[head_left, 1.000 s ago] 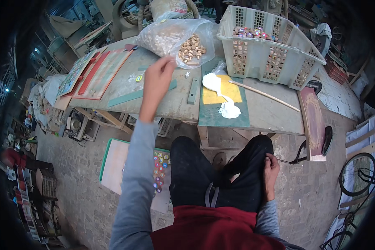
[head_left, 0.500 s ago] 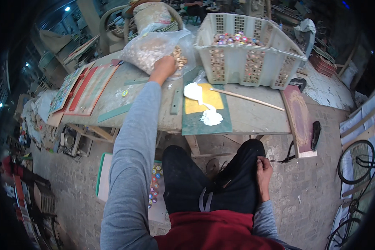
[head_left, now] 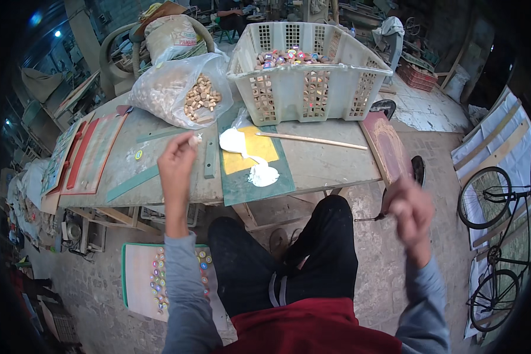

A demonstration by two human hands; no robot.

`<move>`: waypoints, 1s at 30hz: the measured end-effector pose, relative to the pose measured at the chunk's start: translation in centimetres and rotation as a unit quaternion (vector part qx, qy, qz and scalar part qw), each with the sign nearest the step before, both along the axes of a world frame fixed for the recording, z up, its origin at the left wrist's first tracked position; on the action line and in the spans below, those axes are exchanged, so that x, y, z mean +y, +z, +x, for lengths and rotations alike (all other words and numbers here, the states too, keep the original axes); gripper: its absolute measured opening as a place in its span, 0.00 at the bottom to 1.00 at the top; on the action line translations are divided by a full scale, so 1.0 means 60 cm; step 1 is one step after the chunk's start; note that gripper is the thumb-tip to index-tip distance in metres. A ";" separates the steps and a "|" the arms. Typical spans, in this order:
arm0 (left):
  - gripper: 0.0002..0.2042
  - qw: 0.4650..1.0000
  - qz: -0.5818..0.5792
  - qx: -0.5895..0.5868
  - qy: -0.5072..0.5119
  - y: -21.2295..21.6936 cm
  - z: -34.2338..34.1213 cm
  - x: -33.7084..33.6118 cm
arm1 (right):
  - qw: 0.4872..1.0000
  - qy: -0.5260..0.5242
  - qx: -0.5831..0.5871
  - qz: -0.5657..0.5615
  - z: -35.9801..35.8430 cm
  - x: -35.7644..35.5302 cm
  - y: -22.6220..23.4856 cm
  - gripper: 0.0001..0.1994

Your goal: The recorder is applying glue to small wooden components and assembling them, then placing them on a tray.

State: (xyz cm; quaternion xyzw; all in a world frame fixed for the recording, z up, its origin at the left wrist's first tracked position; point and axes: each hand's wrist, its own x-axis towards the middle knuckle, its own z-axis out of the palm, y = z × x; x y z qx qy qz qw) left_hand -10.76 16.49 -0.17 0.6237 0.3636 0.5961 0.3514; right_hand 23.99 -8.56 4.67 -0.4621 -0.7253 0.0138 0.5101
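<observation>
My left hand is raised over the near part of the table, thumb and fingers pinching a small pale wooden piece. Behind it lies a clear plastic bag, its mouth showing many small wooden pieces. My right hand is lifted at the right, near a purple-topped board; motion smears its fingers. Between the hands, white paste is spread on a green and yellow sheet. A thin wooden stick lies with one end on that sheet.
A white plastic crate with many colourful-topped pieces stands at the back of the table. Green strips and a red-edged panel lie left. A green-edged board with round coloured pieces is on the floor. Bicycle at right.
My left hand has come back from the bag's mouth with a small wooden piece in its fingers. My right hand has risen from beside my knee. The view has shifted.
</observation>
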 end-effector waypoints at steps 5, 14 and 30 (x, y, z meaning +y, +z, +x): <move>0.13 0.992 0.028 -0.118 0.027 -0.069 0.042 -0.002 | 0.992 -0.030 -0.114 0.054 0.026 0.190 0.181 0.10; 0.12 0.984 0.075 0.066 0.145 -0.055 0.040 -0.025 | 0.862 -0.004 -0.383 -0.334 0.046 0.555 0.181 0.15; 0.11 0.991 0.044 0.037 0.124 -0.059 0.046 -0.019 | 0.813 0.027 -0.391 -0.431 0.058 0.599 0.149 0.15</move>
